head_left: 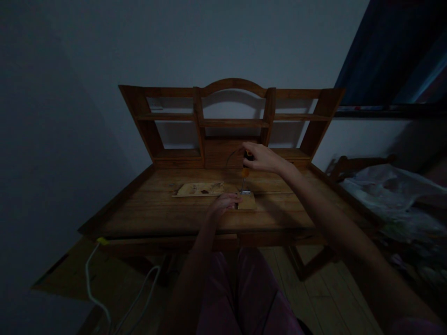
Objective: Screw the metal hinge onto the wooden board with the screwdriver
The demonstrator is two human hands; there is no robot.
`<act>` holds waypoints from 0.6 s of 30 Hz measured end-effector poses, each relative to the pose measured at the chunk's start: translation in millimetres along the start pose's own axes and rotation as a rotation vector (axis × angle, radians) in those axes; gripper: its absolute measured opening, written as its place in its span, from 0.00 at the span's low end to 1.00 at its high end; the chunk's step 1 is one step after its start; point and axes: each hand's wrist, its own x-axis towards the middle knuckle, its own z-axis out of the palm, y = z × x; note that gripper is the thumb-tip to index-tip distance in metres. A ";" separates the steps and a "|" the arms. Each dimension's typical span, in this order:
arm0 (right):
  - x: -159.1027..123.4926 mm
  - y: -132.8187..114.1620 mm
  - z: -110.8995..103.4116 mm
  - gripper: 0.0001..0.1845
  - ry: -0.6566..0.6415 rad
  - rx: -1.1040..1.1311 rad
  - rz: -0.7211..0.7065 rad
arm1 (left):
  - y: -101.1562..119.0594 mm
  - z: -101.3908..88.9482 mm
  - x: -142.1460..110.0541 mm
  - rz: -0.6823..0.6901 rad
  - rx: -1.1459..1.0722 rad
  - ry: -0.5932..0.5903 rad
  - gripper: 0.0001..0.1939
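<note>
My right hand is closed round the black and orange handle of a screwdriver, gripped from above. The screwdriver stands nearly upright, its shaft reaching down to a small metal hinge at the far edge of a wooden block. Whether the tip sits in a screw is too small to tell. With fingers pressed together, my left hand holds the block's left side against the desk. A thin, rough-surfaced wooden board lies just left of and behind the block.
The wooden desk carries a shelf unit along its back, against the wall. A white cable hangs by the desk's left front corner. To the right, a chair bears plastic bags.
</note>
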 end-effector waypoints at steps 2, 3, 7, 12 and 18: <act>0.6 1.0 0.6 0.13 0.003 0.003 -0.012 | -4.6 0.0 4.7 -0.051 -0.026 0.014 0.14; 0.7 0.5 0.5 0.13 0.002 -0.017 0.001 | -6.1 0.0 6.3 -0.054 -0.032 0.012 0.14; 1.2 -5.4 -2.3 0.17 -0.016 -0.112 0.052 | -6.5 0.2 7.4 -0.052 -0.049 0.015 0.16; 5.0 -6.2 -1.5 0.17 -0.070 -0.033 0.008 | -5.0 -0.2 5.9 -0.055 -0.036 0.003 0.18; 3.9 -7.7 0.4 0.23 -0.052 -0.073 0.078 | -8.7 -2.3 6.7 -0.044 -0.026 0.018 0.17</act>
